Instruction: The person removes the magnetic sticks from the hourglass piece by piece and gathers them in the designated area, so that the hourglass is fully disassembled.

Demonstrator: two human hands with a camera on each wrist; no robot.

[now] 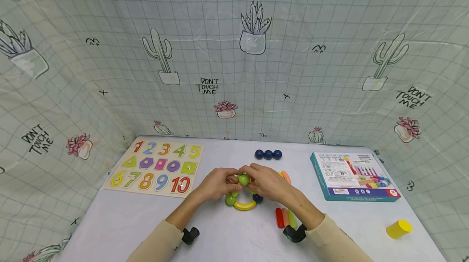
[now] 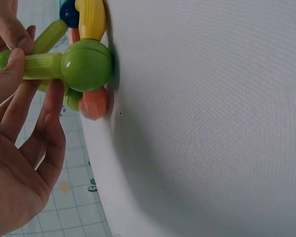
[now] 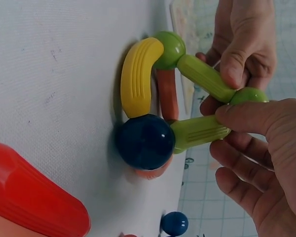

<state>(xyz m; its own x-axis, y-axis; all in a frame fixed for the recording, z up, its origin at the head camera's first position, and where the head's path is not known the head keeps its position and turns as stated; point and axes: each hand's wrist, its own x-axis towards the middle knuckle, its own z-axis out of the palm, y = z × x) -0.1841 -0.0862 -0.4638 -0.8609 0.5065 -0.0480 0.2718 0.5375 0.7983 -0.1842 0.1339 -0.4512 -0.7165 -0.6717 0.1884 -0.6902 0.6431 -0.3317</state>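
Observation:
Both hands work on a toy frame of magnetic sticks and balls. My left hand [image 2: 19, 158] pinches a light green stick [image 2: 43, 65] that rises from a green ball [image 2: 87, 65]. With thumb and fingers, my right hand [image 3: 281, 158] pinches a second light green stick [image 3: 197, 133], standing on a dark blue ball [image 3: 145, 142]. The two sticks slope together at an upper green ball [image 1: 243, 179] between the hands. A curved yellow stick [image 1: 245, 205] joins the lower balls on the table. Behind it lies an orange-red stick [image 3: 167, 94], partly hidden.
Three dark blue balls [image 1: 268, 154] lie in a row behind the hands. Red, orange and green sticks [image 1: 286, 217] lie near the right wrist. A number puzzle board [image 1: 154, 167] is at left; a toy box [image 1: 355, 176] and a yellow cylinder [image 1: 399, 228] are at right.

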